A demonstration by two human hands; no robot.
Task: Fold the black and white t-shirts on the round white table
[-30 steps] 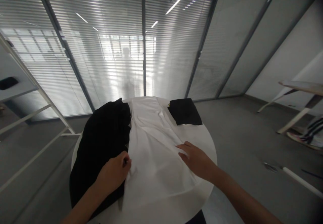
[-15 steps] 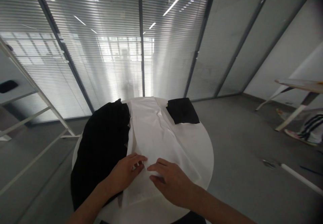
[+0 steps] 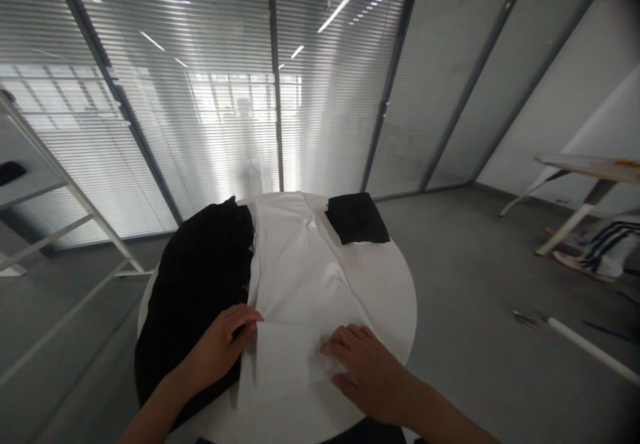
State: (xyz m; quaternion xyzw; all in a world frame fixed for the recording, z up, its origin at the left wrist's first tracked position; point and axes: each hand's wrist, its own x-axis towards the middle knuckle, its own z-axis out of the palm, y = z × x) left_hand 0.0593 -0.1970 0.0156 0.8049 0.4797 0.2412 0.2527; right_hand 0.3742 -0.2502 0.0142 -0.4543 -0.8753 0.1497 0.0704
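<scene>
A white garment (image 3: 295, 264) lies folded lengthwise in a long strip down the middle of a round white table (image 3: 395, 297); its exact kind I cannot make out. At its left edge my left hand (image 3: 220, 341) is closed, thumb and fingertips pinching the fabric. My right hand (image 3: 367, 371) rests over the near right part of the same garment, thumb apart from the bent fingers, whose tips are slightly blurred. A heap of black cloth (image 3: 200, 284) covers the table's left side, right beside my left hand. At the far right edge sits a folded black cloth (image 3: 357, 219).
A white metal frame (image 3: 95, 217) stands on the left. Glass partitions with blinds (image 3: 225, 97) rise behind the table. On the right are another table (image 3: 590, 167), a striped item (image 3: 610, 247) and a white pole (image 3: 590, 351) on the floor.
My hands have moved apart from the garment's middle: the left to its left edge, the right outward to the right. The near part of the fabric lies flatter. The view has shifted slightly.
</scene>
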